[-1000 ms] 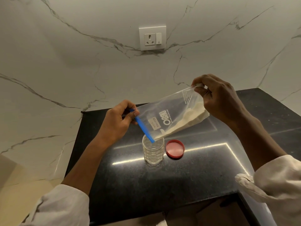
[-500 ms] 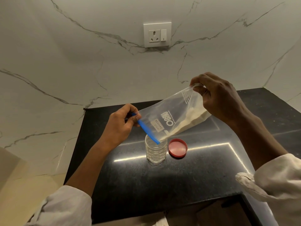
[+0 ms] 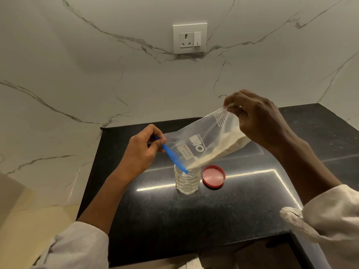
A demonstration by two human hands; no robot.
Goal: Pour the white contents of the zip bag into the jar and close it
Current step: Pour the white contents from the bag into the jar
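A clear zip bag [image 3: 202,144] with a blue zip strip and a handwritten label hangs tilted over the jar, mouth down. White powder [image 3: 219,152] lies along its lower edge and reaches the open corner. My left hand [image 3: 142,152] pinches the blue zip end; my right hand [image 3: 258,121] grips the raised bottom corner. The small clear glass jar [image 3: 187,181] stands open on the black counter [image 3: 194,216], with a little white powder inside. Its red lid [image 3: 213,176] lies flat just right of the jar.
The black counter sits in a corner of white marble walls. A wall socket with a switch [image 3: 190,38] is above. The counter's front edge [image 3: 194,257] runs near my sleeves, with a step down at the front right.
The bag's mouth has dropped closer to the jar rim and powder has slid down to the open corner; some white powder now shows in the jar. Both hands keep their grip.
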